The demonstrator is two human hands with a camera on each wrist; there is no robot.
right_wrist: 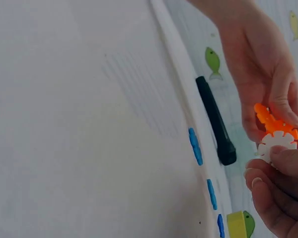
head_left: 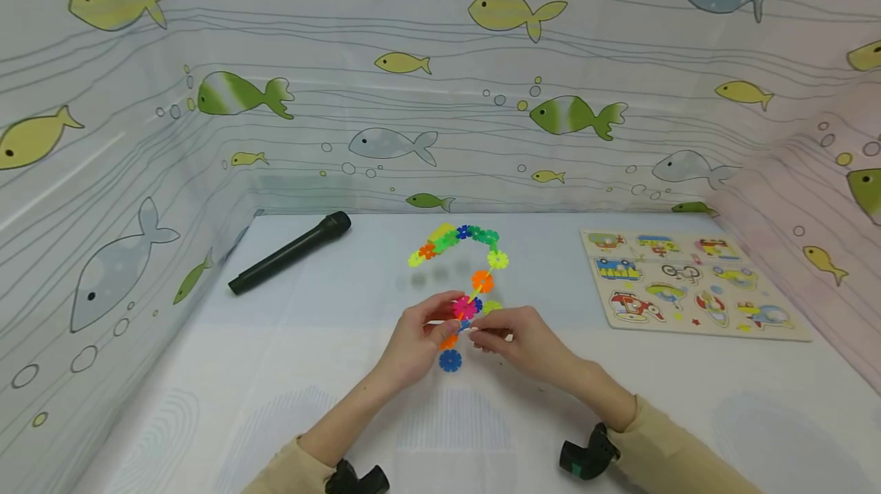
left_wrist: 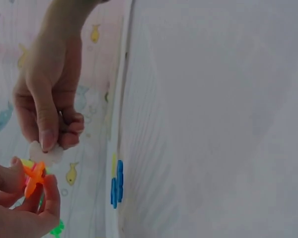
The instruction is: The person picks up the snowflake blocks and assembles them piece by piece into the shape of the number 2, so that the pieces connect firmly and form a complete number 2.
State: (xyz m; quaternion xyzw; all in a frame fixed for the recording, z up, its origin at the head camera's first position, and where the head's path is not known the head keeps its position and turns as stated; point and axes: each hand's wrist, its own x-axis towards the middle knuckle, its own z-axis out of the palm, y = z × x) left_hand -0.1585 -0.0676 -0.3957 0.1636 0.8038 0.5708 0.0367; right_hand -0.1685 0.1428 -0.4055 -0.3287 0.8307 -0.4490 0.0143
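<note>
My left hand [head_left: 420, 337] grips one part of a chain of interlocking notched plastic discs, next to a pink disc [head_left: 464, 307]. An orange disc [left_wrist: 35, 178] shows between its fingers in the left wrist view. Facing it, my right hand [head_left: 526, 337] pinches a white notched disc [right_wrist: 278, 141] between thumb and fingers. The white disc is close against the orange pieces; whether they are joined I cannot tell. From the hands the chain curves away through an orange disc [head_left: 482, 281], green discs [head_left: 487, 237] and a dark blue one [head_left: 464, 232]. A blue disc [head_left: 450, 360] is just below the hands.
A black microphone [head_left: 289, 253] lies at the back left. On the right is a wooden puzzle board [head_left: 695, 284] with vehicle pictures. A fish-patterned cloth [head_left: 440, 112] walls the table [head_left: 275, 402] at the back and sides.
</note>
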